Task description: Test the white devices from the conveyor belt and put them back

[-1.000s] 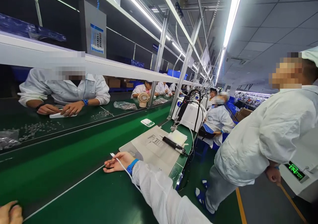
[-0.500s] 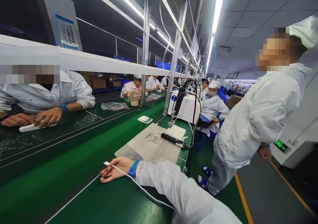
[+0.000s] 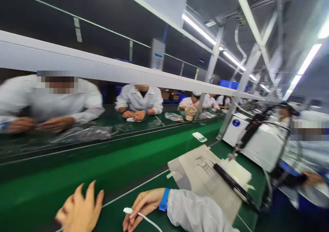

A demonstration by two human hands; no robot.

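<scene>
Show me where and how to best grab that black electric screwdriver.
Probably around the thick middle of the black electric screwdriver, from above and the near side: it is a long cylinder lying down, its thin tip offers little to hold, and the pale pad crowds its far side.

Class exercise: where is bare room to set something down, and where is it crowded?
Bare: the green strip between the far bench and the white line, left of the white item; the worktop between the left hand and right hand. Crowded: rightward, around the sheet, black tool, pad and white machine.
</scene>
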